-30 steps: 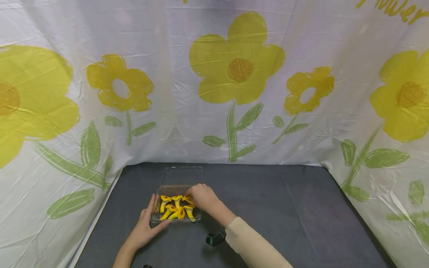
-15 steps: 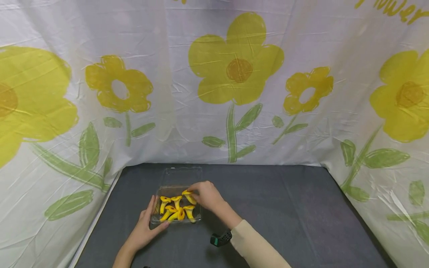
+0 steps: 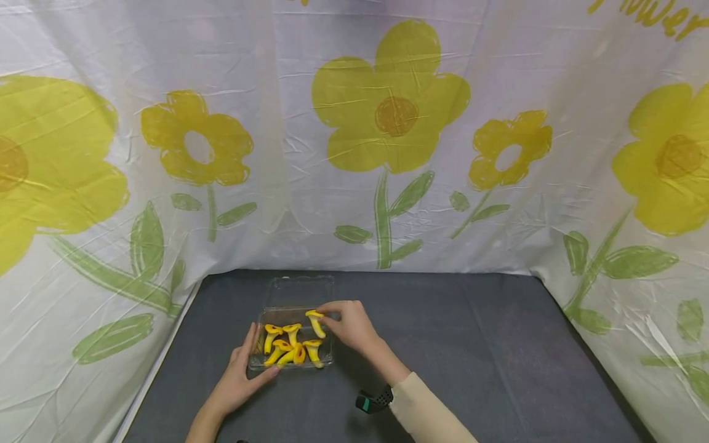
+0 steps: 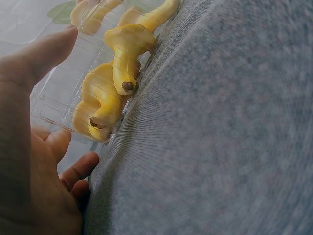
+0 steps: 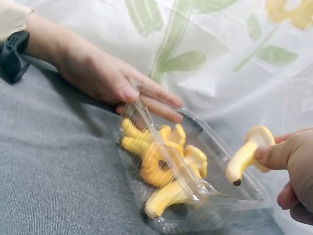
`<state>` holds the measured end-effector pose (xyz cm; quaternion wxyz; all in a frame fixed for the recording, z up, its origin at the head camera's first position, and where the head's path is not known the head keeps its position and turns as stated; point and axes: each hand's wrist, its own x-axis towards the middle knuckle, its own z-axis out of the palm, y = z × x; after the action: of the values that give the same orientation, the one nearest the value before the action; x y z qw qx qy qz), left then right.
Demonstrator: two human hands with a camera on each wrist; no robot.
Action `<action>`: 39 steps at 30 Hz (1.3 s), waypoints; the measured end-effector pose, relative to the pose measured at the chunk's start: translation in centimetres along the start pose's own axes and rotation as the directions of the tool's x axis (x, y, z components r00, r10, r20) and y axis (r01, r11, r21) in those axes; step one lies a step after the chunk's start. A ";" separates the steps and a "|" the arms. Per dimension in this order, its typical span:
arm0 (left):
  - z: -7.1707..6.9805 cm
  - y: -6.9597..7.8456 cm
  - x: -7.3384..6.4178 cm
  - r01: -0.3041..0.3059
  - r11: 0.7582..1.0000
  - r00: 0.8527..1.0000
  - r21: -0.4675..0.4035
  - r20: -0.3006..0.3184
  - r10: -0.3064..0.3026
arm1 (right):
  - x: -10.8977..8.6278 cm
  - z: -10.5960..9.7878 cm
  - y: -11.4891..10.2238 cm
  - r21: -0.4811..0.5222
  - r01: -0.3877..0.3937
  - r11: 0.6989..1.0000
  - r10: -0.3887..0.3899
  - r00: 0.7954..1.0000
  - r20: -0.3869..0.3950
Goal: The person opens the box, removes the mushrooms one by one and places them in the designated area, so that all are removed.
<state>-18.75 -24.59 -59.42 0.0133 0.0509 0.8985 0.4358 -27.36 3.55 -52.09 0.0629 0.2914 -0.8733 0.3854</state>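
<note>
In the head view, a clear plastic box holds several yellow mushrooms with trumpet-shaped caps. My left hand rests against its left front corner, thumb on the front side and straight fingers along the left wall. My right hand pinches one yellow mushroom between thumb and fingers near the cap. Its dark-tipped stem hangs down over the right back part of the box. In the left wrist view, other mushroom stems press close behind the transparent wall, beside my left thumb.
The box's transparent lid lies folded back behind it. Dark grey cloth covers the table. A white curtain with printed flowers surrounds the back and sides. A black wrist device is on the right wrist.
My right hand has lifted a mushroom from the back right of the box's contents and drawn slightly right, with the stem now swung more upright. The left hand keeps its place.
</note>
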 end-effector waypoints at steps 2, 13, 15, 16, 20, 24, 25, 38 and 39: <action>0.0 0.0 0.0 0.004 1.000 1.000 0.001 0.004 -0.004 | -0.2 -0.3 0.0 0.049 -0.030 0.998 0.030 0.999 -0.010; -0.1 0.1 0.0 0.027 1.000 1.000 0.004 0.014 -0.027 | -1.3 -1.1 0.8 0.083 -0.024 0.996 0.032 0.994 -0.100; -0.2 0.1 0.0 0.029 1.000 0.999 0.003 0.016 -0.029 | -1.4 -1.0 1.0 0.051 -0.016 0.999 0.022 0.992 -0.122; -0.2 0.1 0.0 0.031 1.000 0.999 0.002 0.017 -0.031 | -1.5 -1.0 1.0 0.031 -0.016 0.999 0.020 0.991 -0.130; -0.3 0.1 -0.1 0.039 0.999 0.999 -0.005 0.023 -0.039 | -1.8 -0.9 1.2 -0.035 -0.020 0.999 0.015 0.988 -0.156; -0.2 0.1 -0.1 0.049 0.999 0.998 -0.007 0.028 -0.049 | -2.0 -0.9 1.3 -0.033 -0.010 0.999 0.005 0.987 -0.163; -0.2 0.1 -0.2 0.053 0.999 0.998 -0.007 0.030 -0.053 | -2.0 -1.0 1.3 -0.020 -0.006 1.000 0.003 0.987 -0.161; -0.2 0.2 -0.2 0.065 0.998 0.997 -0.005 0.036 -0.064 | -2.4 -1.2 2.1 0.104 0.003 0.995 0.016 0.983 -0.185; -0.2 0.2 -0.2 0.063 0.998 0.997 -0.007 0.036 -0.063 | -2.5 -1.2 2.1 0.112 -0.004 0.994 0.025 0.982 -0.187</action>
<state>-18.59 -24.68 -59.12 0.0434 0.0301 0.8975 0.4379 -26.65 6.70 -53.42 0.1260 0.2504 -0.8426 0.4598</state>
